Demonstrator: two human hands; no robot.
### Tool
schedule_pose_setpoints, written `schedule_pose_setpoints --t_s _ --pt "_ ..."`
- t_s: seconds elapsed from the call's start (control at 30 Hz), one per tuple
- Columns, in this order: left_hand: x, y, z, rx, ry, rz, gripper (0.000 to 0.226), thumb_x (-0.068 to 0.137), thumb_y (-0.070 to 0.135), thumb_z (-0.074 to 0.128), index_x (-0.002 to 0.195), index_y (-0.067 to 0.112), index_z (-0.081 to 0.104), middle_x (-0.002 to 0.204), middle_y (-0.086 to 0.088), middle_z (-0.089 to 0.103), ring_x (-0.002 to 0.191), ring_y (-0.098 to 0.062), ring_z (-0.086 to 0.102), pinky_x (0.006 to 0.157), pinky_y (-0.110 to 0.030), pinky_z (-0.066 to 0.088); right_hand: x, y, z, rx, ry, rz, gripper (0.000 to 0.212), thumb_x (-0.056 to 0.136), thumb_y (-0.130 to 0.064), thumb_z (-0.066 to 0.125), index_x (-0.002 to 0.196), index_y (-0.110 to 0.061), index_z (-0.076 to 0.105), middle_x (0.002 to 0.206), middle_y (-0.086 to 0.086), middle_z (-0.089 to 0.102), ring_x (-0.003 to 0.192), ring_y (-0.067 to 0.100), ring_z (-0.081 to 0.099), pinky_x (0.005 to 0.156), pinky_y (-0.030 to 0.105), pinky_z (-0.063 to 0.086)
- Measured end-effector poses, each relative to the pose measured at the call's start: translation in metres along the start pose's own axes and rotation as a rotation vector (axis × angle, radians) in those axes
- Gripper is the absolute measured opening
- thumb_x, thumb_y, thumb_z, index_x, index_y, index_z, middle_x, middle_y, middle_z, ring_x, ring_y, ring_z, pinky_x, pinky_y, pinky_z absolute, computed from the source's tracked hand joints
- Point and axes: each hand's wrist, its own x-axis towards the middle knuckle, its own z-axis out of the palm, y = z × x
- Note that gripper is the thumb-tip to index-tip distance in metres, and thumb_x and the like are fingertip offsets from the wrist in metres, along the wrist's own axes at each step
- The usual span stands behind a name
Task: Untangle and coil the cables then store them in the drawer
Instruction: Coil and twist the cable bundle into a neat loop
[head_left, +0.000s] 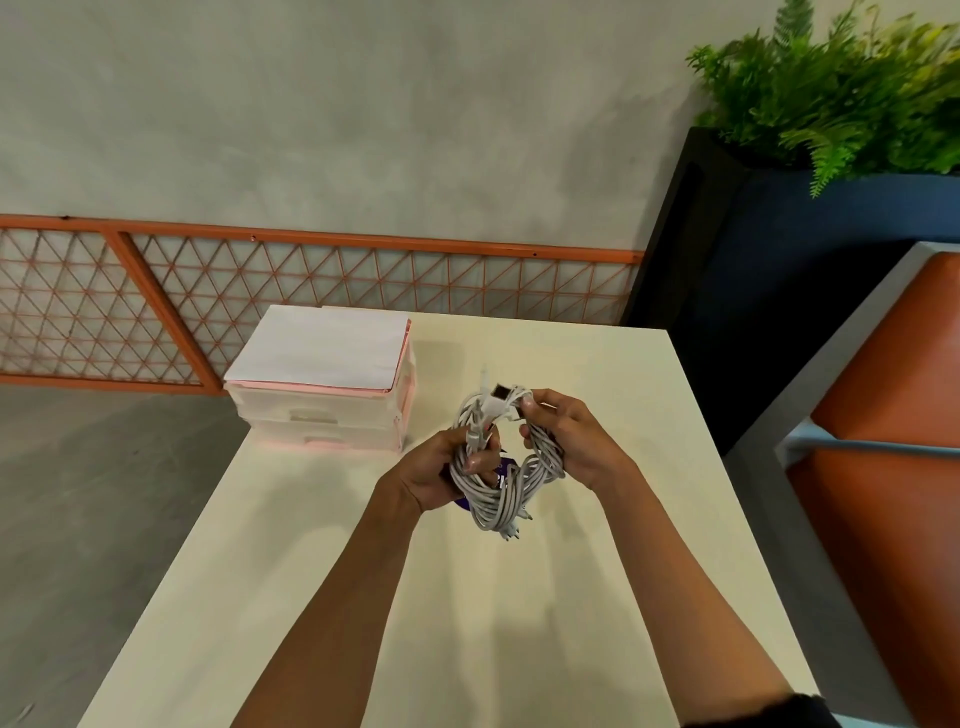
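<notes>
Hands: left hand (457, 462) and right hand (566, 441) both grip the cables (498, 499).
Cables: one round bundle, plug (501, 391) on top.
Drawers (322, 415): shut.

A purple item (507, 464) behind the fingers (477, 461) of the left hand (441, 475) is largely covered by the cable bundle (493, 501); its kind cannot be determined. Connectors (501, 391) above the fingers (537, 415) of the right hand (571, 441) are blurred. The surface (311, 571) is cut off at the bottom edge.

Grey wall (363, 104) w/ orange lattice (311, 291), cream table (597, 374), fern planter (779, 249), prob. sofa (893, 389) rt.
</notes>
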Motion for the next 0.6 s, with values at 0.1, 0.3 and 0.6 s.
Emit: schedule_pose_setpoints --t_s 0.1,0.3,0.6 --pt "-0.003 -0.003 -0.002 -0.005 -0.008 0.008 0.033 0.054 0.036 0.088 0.067 0.014 0.067 0.053 0.002 0.048 0.048 -0.009 0.043 0.056 -0.021 0.040 -0.005 0.004 0.000 -0.061 0.008 -0.062 0.010 0.093 -0.010 0.056 0.101 -0.012 0.051 0.077 0.003 0.062 0.059 0.011 0.058 0.055 0.023 0.050" --pt "-0.003 0.008 0.000 0.056 0.127 -0.077 0.021 0.075 0.029 0.069 0.067 0.010 0.068 0.050 0.001 0.045 0.044 -0.007 0.040 0.051 -0.018 0.037 -0.010 0.007 -0.006 0.336 -0.086 0.060 0.025 0.078 -0.016 0.071 0.094 -0.013 0.051 0.068 0.005 0.066 0.061 0.014 0.064 0.057 0.024 0.054" --pt "0.003 0.013 0.004 -0.102 0.387 -0.130 0.030 0.103 0.017 0.033 0.088 0.005 0.055 0.044 0.003 0.039 0.034 -0.003 0.038 0.043 -0.016 0.040 -0.012 0.010 -0.011 -0.148 -0.174 0.005 0.041 0.091 -0.014 0.061 0.125 -0.033 0.049 0.117 -0.001 0.055 0.108 0.014 0.058 0.086 0.031 0.052"
